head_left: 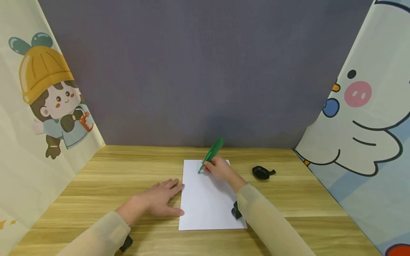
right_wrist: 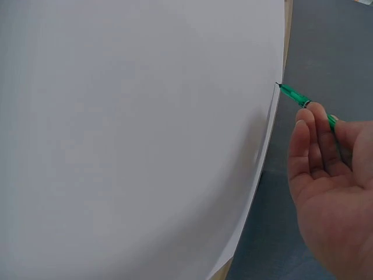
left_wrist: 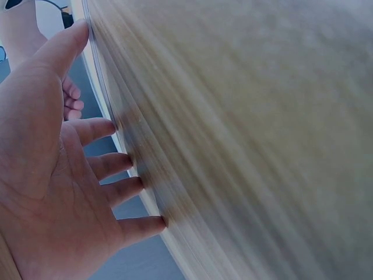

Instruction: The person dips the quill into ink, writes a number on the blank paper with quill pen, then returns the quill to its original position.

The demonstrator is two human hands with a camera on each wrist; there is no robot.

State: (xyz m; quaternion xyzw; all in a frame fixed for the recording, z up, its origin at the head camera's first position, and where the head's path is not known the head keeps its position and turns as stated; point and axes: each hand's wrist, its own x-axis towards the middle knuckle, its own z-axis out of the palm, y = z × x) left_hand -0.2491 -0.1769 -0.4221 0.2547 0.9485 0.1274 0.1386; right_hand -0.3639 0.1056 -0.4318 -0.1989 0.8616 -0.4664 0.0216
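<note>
A white sheet of paper lies upright on the wooden table. My right hand pinches a green pen whose top is shaped like a feather or leaf. Its tip meets the upper part of the sheet, and the top leans away to the right. In the right wrist view, a thin dark line runs by the tip of the pen; I cannot tell whether it is ink or shadow. Spread flat at the sheet's left edge, my left hand touches it with thumb and fingertips; its palm shows in the left wrist view.
Right of the paper lies a small black rounded object with a narrow tail. The wooden table ends at a grey back panel. Cartoon-printed cloths flank both sides. Black devices sit under both wrists.
</note>
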